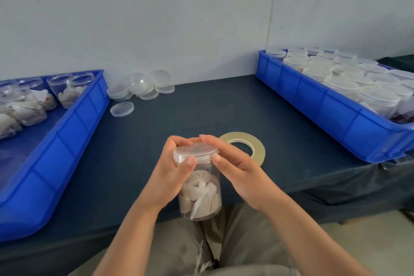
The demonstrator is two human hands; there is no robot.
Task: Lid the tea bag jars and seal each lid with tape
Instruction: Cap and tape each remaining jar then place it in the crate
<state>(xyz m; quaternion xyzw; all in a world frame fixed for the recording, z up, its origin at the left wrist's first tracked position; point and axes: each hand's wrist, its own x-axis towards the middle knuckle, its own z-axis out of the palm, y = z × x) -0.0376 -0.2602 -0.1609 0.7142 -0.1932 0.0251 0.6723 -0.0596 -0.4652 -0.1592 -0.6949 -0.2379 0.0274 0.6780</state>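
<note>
A clear jar of tea bags (201, 192) is held over my lap at the table's front edge, with a clear lid (195, 151) on top. My left hand (172, 170) grips the jar's upper part, its thumb on the lid's rim. My right hand (237, 163) curls round the lid from the right, thumb on the rim. A roll of tape (253, 145) lies flat on the dark table just behind my right hand. Whether tape runs round this lid I cannot tell.
A blue tray (67, 141) at the left holds open jars of tea bags (24, 105). Loose clear lids (139, 87) lie by the wall next to it. A blue tray (324, 105) at the right is packed with lidded jars (349, 80).
</note>
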